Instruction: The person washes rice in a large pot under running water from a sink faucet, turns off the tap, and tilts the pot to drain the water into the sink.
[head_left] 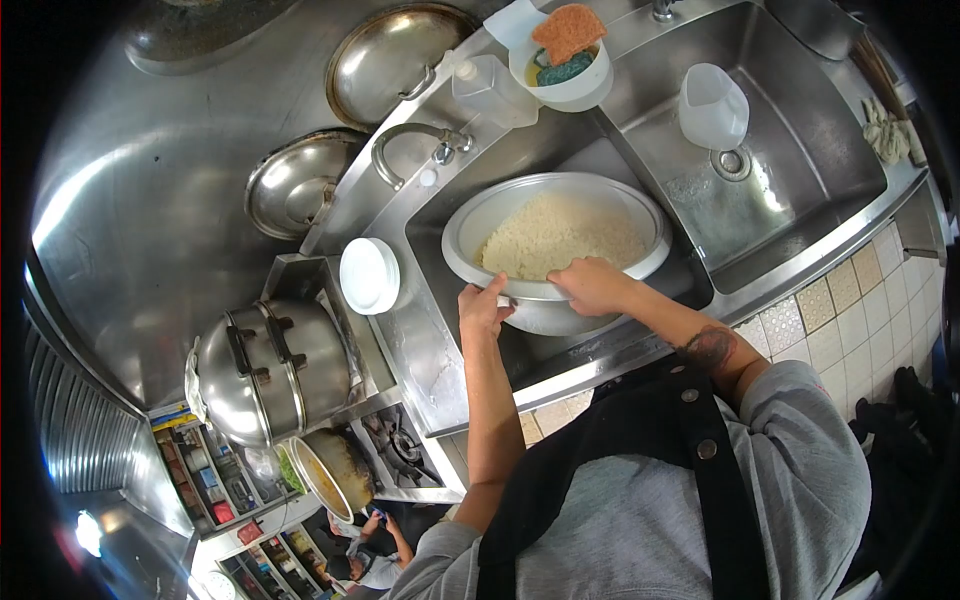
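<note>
A large oval-looking metal bowl point(460, 235) stands in the left sink basin, tilted slightly toward me. Pale grains that look like rice point(560, 235) are heaped inside it. My left hand point(487, 305) grips the near rim, with the thumb over the edge. Just to its right, my right hand point(592, 287) is closed on the same rim, knuckles up. The bowl's underside and whatever it rests on are mostly hidden.
A faucet point(415, 150) reaches over the counter behind the left basin. A white tub with sponges point(575, 88) and a clear jug point(492, 90) stand behind. Another plastic container point(712, 107) sits in the right basin point(820, 150). White lids point(369, 275), large pots and a stove lie left.
</note>
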